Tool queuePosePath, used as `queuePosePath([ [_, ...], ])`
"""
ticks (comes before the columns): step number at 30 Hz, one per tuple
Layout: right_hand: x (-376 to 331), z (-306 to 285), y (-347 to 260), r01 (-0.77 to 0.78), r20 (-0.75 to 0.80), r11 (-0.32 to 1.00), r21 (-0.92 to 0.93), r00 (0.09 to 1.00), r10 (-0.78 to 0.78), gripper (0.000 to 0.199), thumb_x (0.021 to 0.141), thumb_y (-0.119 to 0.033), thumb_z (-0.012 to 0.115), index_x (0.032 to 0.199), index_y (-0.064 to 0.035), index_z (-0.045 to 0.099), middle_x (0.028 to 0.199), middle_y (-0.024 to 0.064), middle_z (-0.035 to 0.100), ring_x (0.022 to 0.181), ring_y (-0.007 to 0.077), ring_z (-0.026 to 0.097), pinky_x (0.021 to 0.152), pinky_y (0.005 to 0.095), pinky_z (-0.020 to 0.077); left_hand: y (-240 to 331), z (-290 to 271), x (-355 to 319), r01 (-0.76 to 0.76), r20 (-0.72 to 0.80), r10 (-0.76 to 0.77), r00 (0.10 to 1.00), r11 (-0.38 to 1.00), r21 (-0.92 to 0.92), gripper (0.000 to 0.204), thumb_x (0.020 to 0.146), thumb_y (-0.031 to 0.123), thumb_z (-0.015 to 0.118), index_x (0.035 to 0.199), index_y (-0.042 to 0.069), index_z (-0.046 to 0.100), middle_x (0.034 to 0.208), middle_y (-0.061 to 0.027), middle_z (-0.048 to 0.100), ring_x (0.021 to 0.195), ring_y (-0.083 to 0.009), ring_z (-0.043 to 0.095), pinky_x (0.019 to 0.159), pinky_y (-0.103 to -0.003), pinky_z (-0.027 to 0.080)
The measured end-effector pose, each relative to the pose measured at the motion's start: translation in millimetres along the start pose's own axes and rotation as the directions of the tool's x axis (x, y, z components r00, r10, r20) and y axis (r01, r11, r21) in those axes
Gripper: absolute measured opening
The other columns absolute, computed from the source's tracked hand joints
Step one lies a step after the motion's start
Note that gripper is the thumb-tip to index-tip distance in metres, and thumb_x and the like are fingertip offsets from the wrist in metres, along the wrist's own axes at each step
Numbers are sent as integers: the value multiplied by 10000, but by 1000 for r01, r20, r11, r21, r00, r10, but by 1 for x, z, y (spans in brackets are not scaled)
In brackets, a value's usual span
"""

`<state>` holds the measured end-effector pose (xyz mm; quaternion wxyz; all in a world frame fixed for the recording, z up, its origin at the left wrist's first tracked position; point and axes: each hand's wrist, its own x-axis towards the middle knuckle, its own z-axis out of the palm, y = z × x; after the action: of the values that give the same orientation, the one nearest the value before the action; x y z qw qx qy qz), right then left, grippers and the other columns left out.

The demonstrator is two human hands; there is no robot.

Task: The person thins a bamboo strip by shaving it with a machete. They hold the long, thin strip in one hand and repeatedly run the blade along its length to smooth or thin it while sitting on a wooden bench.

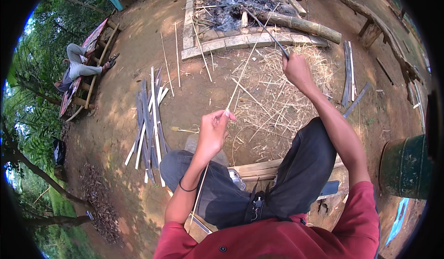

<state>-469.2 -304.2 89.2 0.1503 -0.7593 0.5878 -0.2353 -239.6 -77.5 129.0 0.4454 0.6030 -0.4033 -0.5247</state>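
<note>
A long, thin bamboo strip [241,80] is pinched between the thumb and fingers of my left hand [213,132], in front of my left knee. The strip slants up and away toward the fire pit, and a pale length runs down beside my left forearm. Closed round the near end of a long, narrow dark tool [276,42] is my right hand [299,72], farther out and to the right. The tool points up-left across the strip, its far end over the pit; whether it has a blade I cannot tell. Pale shavings [296,97] cover the ground beneath.
A stone-edged fire pit [217,45] holds ash and a thick bamboo pole [300,24]. Split bamboo strips [150,120] lie at left, more [348,74] at right. A person [81,65] lies on a bench at left. A green drum [404,166] and a phone [329,188] are at right.
</note>
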Motion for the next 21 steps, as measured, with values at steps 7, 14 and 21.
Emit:
queuePosePath([
  [7,-27,-27,-57,-416,423,310,855,905,47,337,881,-293,708,926,37,659,566,-32,469,432,58,453,381,237,373,10,2,-12,172,189,-140,972,971,-168,275,1028,257,468,940,18,573,542,91,232,426,-12,209,393,-221,152],
  [14,-38,-26,-58,-362,321,492,792,932,169,270,833,-221,767,770,-25,593,607,-6,528,465,56,480,390,235,400,13,15,-17,214,279,-158,947,959,-184,264,1034,248,441,948,25,553,547,88,212,434,-23,196,398,-223,149],
  [21,-42,-29,-51,-539,532,230,810,841,96,261,826,-170,770,796,-37,548,619,-27,474,464,49,416,404,213,375,17,20,-20,288,383,-200,902,939,-187,311,1044,280,391,982,12,538,535,77,219,420,-30,206,382,-217,165],
])
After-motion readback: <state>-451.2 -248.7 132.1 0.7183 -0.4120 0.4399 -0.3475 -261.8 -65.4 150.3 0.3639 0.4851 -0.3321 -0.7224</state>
